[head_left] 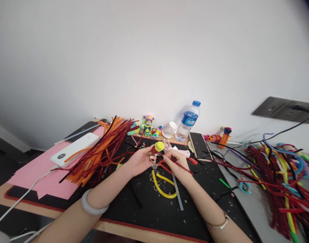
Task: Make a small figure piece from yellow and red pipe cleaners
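Near the middle of the desk, my left hand (141, 161) is closed on a small pipe-cleaner figure (159, 146) with a round yellow top and dark red glitter below it. Close beside it, my right hand (178, 164) pinches a dark red glitter pipe cleaner (184, 167), whose tail sticks out past the fingers to the right. The fingertips of both hands nearly meet at the figure and hide its lower part. Under the hands, a bent yellow pipe cleaner (164, 194) lies on the black mat (159, 216), next to a thin translucent strip (178, 194).
Orange and red pipe cleaners (93, 158) lie on pink sheets (37, 179) at left, beside a white power bank (74, 148). Behind stand a pipe-cleaner doll (148, 125), a paper cup (169, 130) and a water bottle (188, 121). Mixed pipe cleaners (286, 175) heap at right.
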Demonstrator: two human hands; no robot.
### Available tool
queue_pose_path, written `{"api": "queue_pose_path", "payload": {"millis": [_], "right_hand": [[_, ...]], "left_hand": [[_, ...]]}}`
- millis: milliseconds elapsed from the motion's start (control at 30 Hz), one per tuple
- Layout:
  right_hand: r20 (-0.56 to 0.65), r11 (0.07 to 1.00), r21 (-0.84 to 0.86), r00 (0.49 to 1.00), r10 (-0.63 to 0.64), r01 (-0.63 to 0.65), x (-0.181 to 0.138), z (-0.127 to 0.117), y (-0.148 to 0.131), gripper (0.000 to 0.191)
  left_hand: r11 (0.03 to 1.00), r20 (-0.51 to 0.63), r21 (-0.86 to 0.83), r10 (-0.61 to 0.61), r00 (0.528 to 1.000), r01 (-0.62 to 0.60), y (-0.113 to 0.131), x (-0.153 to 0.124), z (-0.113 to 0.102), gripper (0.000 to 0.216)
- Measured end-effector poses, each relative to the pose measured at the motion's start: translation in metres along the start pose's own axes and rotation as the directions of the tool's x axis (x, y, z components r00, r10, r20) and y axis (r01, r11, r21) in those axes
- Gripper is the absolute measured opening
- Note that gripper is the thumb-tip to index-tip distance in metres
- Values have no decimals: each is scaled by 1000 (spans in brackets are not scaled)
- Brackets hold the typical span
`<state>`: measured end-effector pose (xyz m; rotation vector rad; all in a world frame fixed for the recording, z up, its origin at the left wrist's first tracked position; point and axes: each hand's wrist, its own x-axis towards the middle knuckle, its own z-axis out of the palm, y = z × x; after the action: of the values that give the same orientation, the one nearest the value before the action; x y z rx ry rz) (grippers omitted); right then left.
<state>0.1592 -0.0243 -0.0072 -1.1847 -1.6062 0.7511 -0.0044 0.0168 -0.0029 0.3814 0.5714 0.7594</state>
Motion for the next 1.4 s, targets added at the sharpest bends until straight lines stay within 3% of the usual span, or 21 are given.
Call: {"api": "queue_pose_path", "payload": {"millis": [200,333,533,867,1167,1400], "right_hand": [[39,996,69,998,59,-61,2,-4,0,22],[99,991,90,991,86,-95,3,-6,1,22],[188,978,145,975,121,-150,3,-7,-1,19],[264,976,151,958,111,-154,3,-12,-5,30],[81,994,42,992,97,-100,0,-6,7,36],[-36,989,-108,994,-100,96,-4,-5,-5,34]], "left_hand": [[994,76,107,-21,997,12,0,0,-5,12],[962,142,258,57,988,-92,2,-2,-6,14],[783,245,536,213,946,-315,5,-4,-4,25],[555,373,745,112,921,-369,5,-9,-3,28],[321,398,842,173,901,-434,2,-9,-1,23],[273,373,849,295,880,-452,0,-7,-3,23]]}}
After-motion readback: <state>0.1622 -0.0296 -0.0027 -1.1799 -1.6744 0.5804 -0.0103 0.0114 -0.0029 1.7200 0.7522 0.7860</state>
